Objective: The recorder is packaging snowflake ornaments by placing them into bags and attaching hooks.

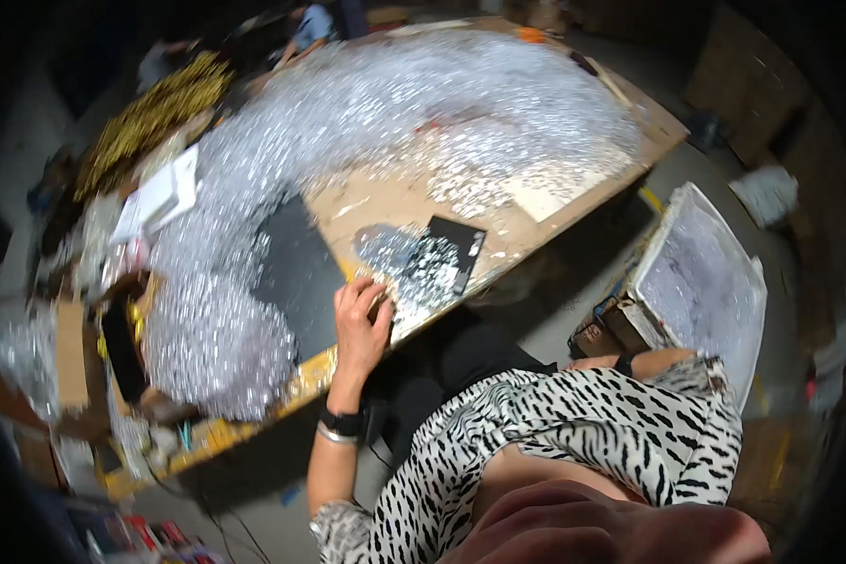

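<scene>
Your left hand (359, 324) is nearer, left of the black plate (467, 242); shiny pieces (412, 274) lie between. Its fingers curl loosely; blur hides any grip. Your right hand (592, 364), right of that plate, has unreadable fingers.

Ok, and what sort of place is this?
Probably a small workshop or sorting area: a large wooden worktable spread with heaps of shiny pieces, a white-rimmed bin beside it, and another person near its far side.
</scene>
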A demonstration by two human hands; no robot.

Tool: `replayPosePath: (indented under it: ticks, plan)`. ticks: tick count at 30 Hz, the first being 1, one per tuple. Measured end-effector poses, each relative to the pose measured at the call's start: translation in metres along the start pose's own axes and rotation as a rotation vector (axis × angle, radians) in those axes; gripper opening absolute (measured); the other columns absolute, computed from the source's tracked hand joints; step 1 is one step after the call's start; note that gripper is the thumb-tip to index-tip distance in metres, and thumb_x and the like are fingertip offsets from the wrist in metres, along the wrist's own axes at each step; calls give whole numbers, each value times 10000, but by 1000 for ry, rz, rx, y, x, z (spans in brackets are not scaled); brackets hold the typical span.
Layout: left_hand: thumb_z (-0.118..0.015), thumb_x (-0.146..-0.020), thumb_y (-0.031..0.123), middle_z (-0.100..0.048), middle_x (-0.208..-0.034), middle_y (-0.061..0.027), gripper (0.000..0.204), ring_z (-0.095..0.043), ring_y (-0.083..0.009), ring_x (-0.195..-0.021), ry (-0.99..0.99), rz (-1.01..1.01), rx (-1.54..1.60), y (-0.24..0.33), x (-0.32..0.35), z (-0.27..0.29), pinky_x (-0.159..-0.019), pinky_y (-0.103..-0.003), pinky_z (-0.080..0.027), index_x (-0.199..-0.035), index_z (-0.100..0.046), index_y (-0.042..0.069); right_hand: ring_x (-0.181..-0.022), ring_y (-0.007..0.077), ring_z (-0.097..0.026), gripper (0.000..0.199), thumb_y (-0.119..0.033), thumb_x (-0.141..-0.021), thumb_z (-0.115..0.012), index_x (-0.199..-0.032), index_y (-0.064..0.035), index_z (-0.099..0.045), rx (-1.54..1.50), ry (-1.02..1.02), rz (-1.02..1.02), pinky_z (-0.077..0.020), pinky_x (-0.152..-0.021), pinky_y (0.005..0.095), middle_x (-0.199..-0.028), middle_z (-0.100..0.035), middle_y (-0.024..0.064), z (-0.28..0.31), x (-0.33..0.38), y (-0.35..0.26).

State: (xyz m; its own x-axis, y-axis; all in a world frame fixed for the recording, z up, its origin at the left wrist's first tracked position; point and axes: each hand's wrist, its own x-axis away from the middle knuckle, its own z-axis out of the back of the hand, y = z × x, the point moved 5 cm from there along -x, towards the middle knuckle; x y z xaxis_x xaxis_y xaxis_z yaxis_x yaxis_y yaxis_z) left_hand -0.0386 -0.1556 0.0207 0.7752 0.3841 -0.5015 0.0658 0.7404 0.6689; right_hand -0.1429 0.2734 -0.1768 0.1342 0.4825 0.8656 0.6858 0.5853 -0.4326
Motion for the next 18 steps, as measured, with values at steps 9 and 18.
replayPosePath:
  ticks: [9, 18]
  plan:
    - [-644, -740, 71, -576, -1020, -132, 192, -511, -307, -965, -24, -50, 20, -1, 6, -2, -867, -386, -404, -919, -633, 2, -597, 96, -611, 126, -107, -879, -561, -991, -57, -588, 1, -29, 59, -512, -472, 223, -778, -638, 8, -5, 33, -28]
    - [-629, -758, 79, -585, -1024, -128, 191, -513, -308, -966, -75, -97, 49, 5, 2, -4, -865, -389, -398, -937, -638, 12, -734, 145, -611, 276, -128, -855, -582, -1109, -33, -538, 426, 39, 381, -511, -607, 223, -907, -634, 64, -32, 3, -50]
